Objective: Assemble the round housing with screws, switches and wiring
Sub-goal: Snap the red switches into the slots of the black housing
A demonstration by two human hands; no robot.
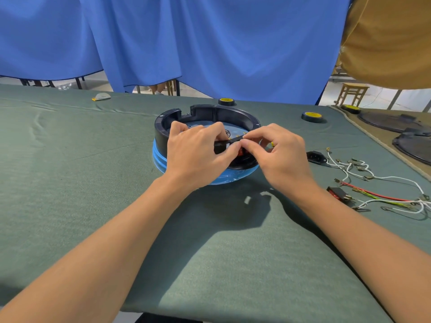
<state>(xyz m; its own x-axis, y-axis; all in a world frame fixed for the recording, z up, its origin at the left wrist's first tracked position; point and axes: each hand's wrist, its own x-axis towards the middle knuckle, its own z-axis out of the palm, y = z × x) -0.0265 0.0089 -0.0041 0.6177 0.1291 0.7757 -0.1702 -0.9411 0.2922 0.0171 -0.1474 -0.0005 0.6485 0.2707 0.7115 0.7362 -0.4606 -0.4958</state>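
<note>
Centrally, the round housing (pixel 210 113) sits open side up on a blue base (pixel 161 159) on the green-clothed table (pixel 93 183); both hands work at its near rim; the left hand (pixel 193 150) curls its fingers around one end of a black strip (pixel 229 141); the right hand (pixel 279 155) pinches the other end between thumb and forefinger, its other fingers loosely bent; a red part (pixel 241 152) shows just under the strip, mostly hidden; a black socket (pixel 316 156), a switch (pixel 338 193) and loose wires (pixel 373 178) lie to the right.
</note>
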